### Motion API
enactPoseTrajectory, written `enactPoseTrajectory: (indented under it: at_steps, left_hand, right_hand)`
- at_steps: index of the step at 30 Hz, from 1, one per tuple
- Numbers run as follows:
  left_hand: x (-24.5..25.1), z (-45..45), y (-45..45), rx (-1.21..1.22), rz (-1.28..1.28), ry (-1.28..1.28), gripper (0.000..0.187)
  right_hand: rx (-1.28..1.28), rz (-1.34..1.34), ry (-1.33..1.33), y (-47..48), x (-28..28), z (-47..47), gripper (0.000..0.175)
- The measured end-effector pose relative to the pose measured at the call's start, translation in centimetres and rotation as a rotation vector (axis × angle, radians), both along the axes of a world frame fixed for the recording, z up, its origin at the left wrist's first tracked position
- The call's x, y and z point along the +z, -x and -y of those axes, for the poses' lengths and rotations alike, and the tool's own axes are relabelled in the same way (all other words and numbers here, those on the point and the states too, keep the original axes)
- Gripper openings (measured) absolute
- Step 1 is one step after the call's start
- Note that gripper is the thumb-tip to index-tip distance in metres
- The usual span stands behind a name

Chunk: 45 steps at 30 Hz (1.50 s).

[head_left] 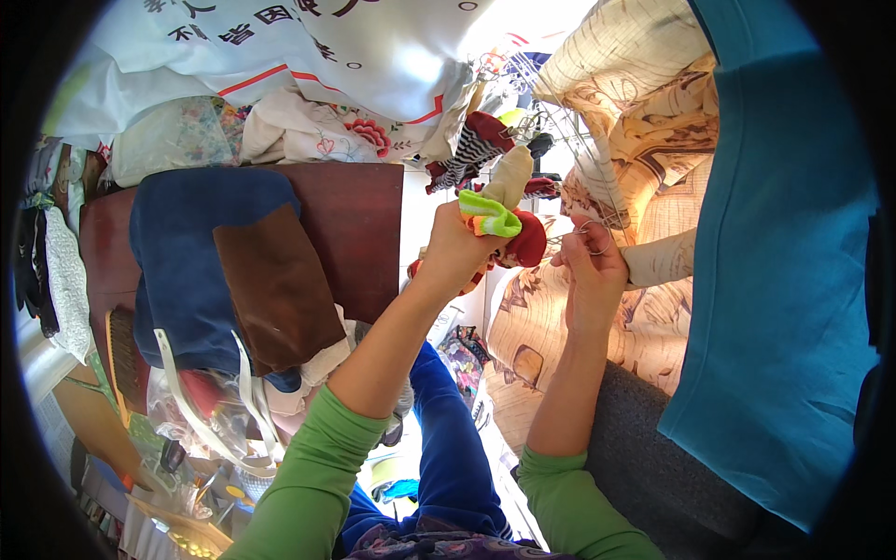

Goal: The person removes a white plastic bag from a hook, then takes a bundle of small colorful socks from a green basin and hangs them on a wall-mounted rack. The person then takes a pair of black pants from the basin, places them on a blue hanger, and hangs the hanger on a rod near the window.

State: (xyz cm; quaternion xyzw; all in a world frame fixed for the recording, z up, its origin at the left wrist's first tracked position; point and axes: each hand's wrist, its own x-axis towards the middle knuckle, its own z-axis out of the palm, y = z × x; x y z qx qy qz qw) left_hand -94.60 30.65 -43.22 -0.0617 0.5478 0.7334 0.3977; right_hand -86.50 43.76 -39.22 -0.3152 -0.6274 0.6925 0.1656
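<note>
My left hand (455, 245) is closed around a bunch of socks, among them one with a bright green and orange cuff (490, 213), a beige one (509, 175) and a red one (526, 241). To its right, my right hand (591, 262) pinches a thin metal wire piece with a loop (598, 238) between thumb and fingers; its left end reaches the red sock. Beyond my hands, striped socks with dark red ends (472, 150) hang by a wire rack (553, 119) that holds several clips.
Left is a dark red wooden surface (364, 231) with folded navy cloth (203, 224), brown cloth (280, 287) and a wooden-handled brush (120, 364). White printed fabric (280, 56) hangs ahead. Patterned tan fabric (525, 336) and a teal cloth (777, 245) are at right.
</note>
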Motion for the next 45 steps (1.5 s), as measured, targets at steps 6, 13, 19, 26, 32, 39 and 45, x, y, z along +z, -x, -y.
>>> enactPoseTrajectory:
  at_steps: [6,13,19,26,32,39,45]
  left_hand:
    - [0.5,0.3,0.0,-0.001,-0.063,0.087,0.020]
    - [1.3,0.4,-0.2,-0.009,-0.046,0.048,0.017]
    - [1.6,0.3,-0.3,-0.080,-0.004,0.077,0.017]
    - [2.4,-1.4,-1.0,-0.170,-0.042,-0.197,0.018]
    - [2.4,-0.7,-0.8,-0.225,0.019,-0.078,0.015]
    - [1.5,-0.1,-0.5,-0.126,0.136,-0.246,0.017]
    - [0.9,0.7,-1.0,-0.039,0.077,-0.109,0.017]
  right_hand:
    - [0.000,0.049,-0.008,-0.3,0.3,0.0,0.021]
    - [0.030,-0.008,0.011,-0.3,0.4,0.4,0.022]
    - [0.057,-0.051,0.085,-0.5,-0.4,-0.1,0.026]
    - [0.046,-0.040,0.102,-0.5,-0.6,0.0,0.027]
    - [0.099,0.026,0.085,-0.7,-0.4,-0.1,0.032]
    - [0.086,-0.069,0.210,-0.9,-0.3,-0.6,0.017]
    - [-0.053,-0.051,0.078,-1.2,-0.4,-0.4,0.016]
